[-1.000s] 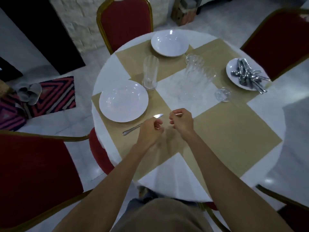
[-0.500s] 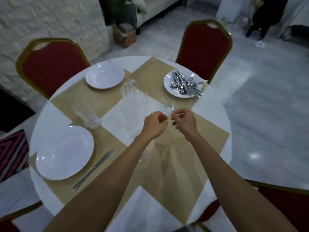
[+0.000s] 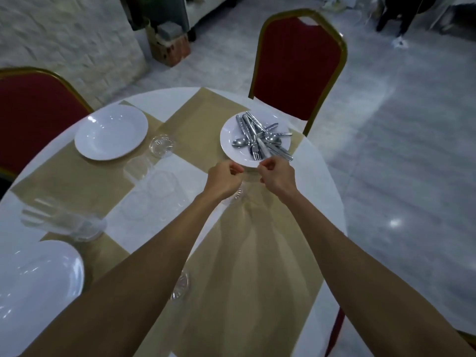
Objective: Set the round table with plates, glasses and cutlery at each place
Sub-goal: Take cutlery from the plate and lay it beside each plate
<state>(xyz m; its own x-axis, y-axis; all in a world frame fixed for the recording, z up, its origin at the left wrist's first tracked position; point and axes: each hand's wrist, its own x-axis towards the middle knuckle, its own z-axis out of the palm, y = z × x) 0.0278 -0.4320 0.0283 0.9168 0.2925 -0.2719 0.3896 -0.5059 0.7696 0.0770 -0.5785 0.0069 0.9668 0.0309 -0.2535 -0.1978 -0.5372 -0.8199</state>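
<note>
A white plate [image 3: 229, 148] at the table's far side carries a pile of cutlery [image 3: 257, 135]: knives, forks and spoons. My right hand [image 3: 277, 176] hovers at that plate's near rim, fingers curled, fingertips by a knife handle's end. My left hand [image 3: 226, 179] is beside it, also curled, holding nothing I can see. An empty plate [image 3: 110, 134] lies at the far left place and another plate [image 3: 33, 284] at the near left. Clear glasses [image 3: 157, 181] stand in the middle, one glass [image 3: 64, 222] by the near plate.
The round white table [image 3: 322, 181] has tan placemats [image 3: 247, 253]. A further glass [image 3: 162, 146] stands near the far plate, and one [image 3: 180, 284] shows under my left forearm. Red chairs [image 3: 298, 65] [image 3: 33, 109] stand behind the far places. Grey floor lies to the right.
My view swung right, from the near-left place with its knife toward the cutlery plate. Both hands travelled together, still curled, across the table to that plate's near rim.
</note>
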